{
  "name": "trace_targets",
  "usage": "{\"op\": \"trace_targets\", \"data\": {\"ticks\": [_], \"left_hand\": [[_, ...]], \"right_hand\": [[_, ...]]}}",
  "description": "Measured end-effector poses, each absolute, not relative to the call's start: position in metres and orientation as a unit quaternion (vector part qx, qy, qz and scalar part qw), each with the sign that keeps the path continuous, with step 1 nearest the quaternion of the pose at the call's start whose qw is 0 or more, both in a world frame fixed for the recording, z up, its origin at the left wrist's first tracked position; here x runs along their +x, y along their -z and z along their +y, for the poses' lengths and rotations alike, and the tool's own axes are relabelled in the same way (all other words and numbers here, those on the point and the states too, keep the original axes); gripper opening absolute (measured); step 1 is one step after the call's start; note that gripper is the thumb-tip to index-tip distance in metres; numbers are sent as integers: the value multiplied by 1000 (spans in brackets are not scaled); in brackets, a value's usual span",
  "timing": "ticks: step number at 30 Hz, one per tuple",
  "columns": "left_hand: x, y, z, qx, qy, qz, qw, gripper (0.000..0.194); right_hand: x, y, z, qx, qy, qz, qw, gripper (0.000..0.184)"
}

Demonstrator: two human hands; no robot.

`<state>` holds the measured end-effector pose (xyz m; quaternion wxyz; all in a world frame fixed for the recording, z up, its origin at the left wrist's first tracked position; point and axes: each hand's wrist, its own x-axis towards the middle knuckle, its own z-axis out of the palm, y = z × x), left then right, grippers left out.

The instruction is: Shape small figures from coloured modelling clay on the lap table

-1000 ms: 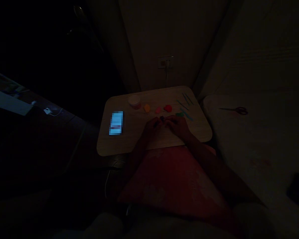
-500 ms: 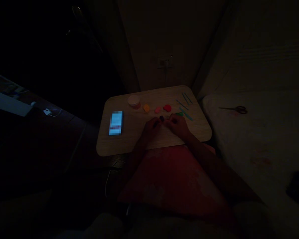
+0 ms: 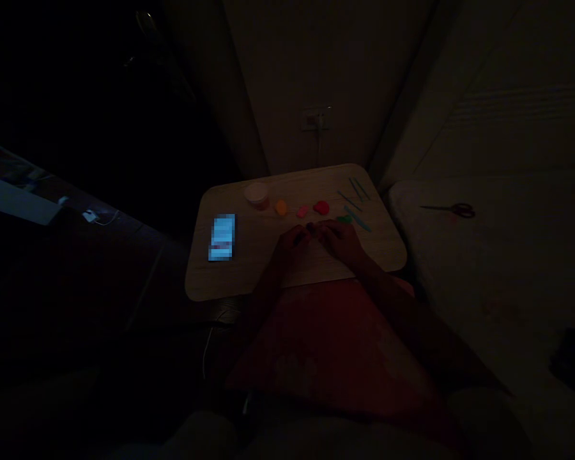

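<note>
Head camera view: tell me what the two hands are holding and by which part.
The left hand and right hand meet fingertip to fingertip over the light wooden table. It is too dark to tell whether they pinch anything.

small dark lump (image 3: pixel 311 227), barely visible, on the wooden table (image 3: pixel 249 275), pinched between both hands' fingertips

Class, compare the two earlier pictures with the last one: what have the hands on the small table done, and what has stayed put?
Very little changed. The left hand and right hand stay together on the table, working a small dark piece between the fingertips; too dark to tell the grip. The phone, cup, orange lump, pink lump, red lump, sticks and scissors stayed put.
</note>
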<state>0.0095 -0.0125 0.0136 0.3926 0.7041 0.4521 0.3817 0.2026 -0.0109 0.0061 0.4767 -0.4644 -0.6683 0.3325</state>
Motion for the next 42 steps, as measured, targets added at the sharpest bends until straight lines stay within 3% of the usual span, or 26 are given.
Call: {"op": "trace_targets", "data": {"ticks": [7,18,29,36,42], "left_hand": [[9,-11,-12,700,-388,448,399,13],[10,-14,-12,698,-381,459,396,14],[9,-12,-13,701,-375,463,391,16],[9,-13,-13,705,-379,455,392,16],[9,-13,-13,700,-377,461,395,19]], "right_hand": [[201,1,-9,-432,-378,-644,506,25],[200,-9,-14,-482,-436,-591,478,24],[201,-14,-15,-501,-386,-626,455,42],[205,-3,-8,-455,-322,-666,497,44],[204,6,-6,-450,-361,-620,531,46]]}}
